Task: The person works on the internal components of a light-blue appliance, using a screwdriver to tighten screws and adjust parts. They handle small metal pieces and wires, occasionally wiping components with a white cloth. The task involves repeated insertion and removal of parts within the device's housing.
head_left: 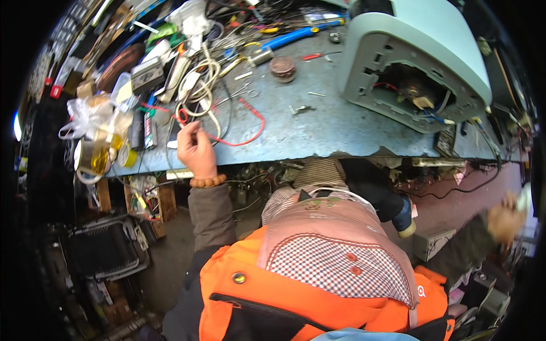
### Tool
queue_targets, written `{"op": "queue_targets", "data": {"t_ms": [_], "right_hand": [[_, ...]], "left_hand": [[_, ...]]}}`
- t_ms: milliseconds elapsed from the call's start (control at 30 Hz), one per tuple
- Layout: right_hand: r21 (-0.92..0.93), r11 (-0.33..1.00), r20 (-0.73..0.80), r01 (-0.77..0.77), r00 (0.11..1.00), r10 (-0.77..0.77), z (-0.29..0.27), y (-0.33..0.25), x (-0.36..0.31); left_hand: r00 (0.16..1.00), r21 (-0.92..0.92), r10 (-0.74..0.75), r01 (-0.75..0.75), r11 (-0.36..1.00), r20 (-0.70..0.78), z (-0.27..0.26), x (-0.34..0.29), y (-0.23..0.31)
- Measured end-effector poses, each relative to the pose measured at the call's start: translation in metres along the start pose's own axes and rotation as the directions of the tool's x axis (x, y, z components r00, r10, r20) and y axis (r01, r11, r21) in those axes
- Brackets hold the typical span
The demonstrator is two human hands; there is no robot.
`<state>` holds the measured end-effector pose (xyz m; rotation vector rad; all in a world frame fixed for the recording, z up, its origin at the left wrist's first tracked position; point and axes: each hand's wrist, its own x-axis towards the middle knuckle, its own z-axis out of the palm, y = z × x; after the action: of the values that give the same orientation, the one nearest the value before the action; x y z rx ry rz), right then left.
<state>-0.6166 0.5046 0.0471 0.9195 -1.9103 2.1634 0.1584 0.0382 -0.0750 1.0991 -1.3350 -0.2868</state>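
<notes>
My left hand (196, 150) is over the bench's front edge at left, its fingers curled together. Its fingertips meet a tangle of white cable (211, 68) and a red lead (259, 116); anything pinched there is hidden. Out at the far right, well away from the bench, is my right hand (505, 221), smeared by motion. Its fingers close around a pale thing (524, 198) too blurred to name. A large pale green housing (424, 37) lies at the back right of the bench, its open underside showing wires.
On the blue bench (307, 133) lie scissors (245, 91), a round brown tin (282, 69), a blue-handled tool (290, 38), a small metal part (300, 109) and a red screwdriver (313, 56). A glass mug (94, 159) with yellow liquid stands near the left edge. Clutter fills the back left.
</notes>
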Motion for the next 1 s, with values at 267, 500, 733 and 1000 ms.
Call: {"op": "queue_targets", "data": {"t_ms": [267,500,733,1000], "right_hand": [[-0.027,0.928,0.12,0.372,0.923,-0.366,0.263,-0.115,-0.236],[0.104,0.995,0.788,-0.013,0.611,-0.074,0.427,-0.126,-0.284],[0.228,0.883,0.813,0.41,0.419,-0.404,0.521,-0.085,-0.32],[0.143,0.79,0.912,0.597,0.23,-0.339,0.528,-0.095,-0.327]], "left_hand": [[1.0,0.074,0.028,-0.029,0.997,0.011,0.003,0.002,0.003],[0.998,0.062,0.025,-0.029,0.998,0.055,-0.001,0.003,0.007],[0.997,0.02,-0.014,0.013,1.0,0.069,-0.002,0.003,0.009],[0.997,0.056,-0.032,0.028,0.998,0.074,-0.004,0.005,0.006]]}}
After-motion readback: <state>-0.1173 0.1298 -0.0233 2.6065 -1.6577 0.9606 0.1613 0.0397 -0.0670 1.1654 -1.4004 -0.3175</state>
